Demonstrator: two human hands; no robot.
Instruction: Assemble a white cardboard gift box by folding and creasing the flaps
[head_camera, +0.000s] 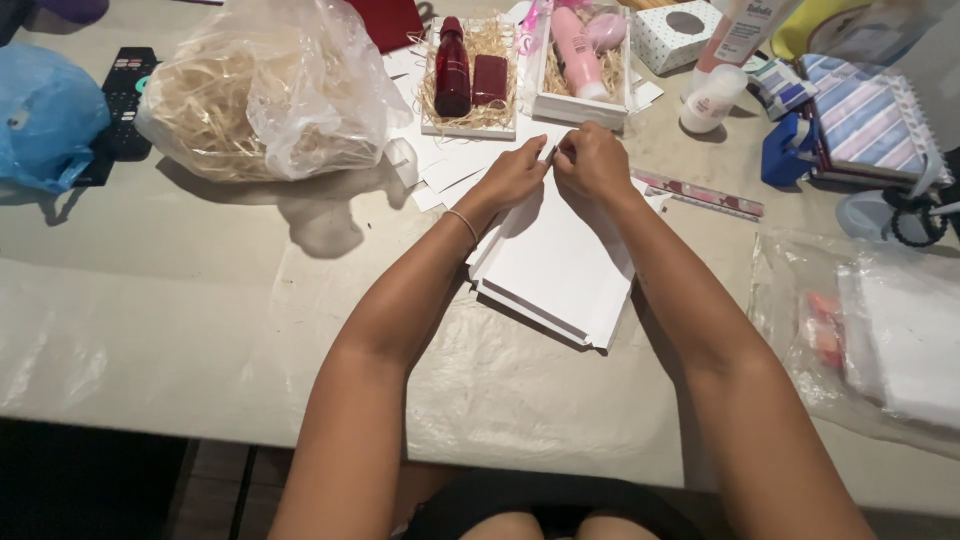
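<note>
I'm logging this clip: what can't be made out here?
Head view only:
- The folded white cardboard piece: its far edge is hidden by the left hand and right hand.
- Both hands' fingertips curl out of sight.
- The striped notebook is cut off by the right edge.

One head-worn camera looked steeply down and forward from the seated person's eye level. It sat close over the plastic-covered beige table (200, 330), forearms filling the lower frame.

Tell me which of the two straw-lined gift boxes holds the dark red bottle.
The left box, beside the clear bag of straw; the right box holds a pink bottle instead.
</note>
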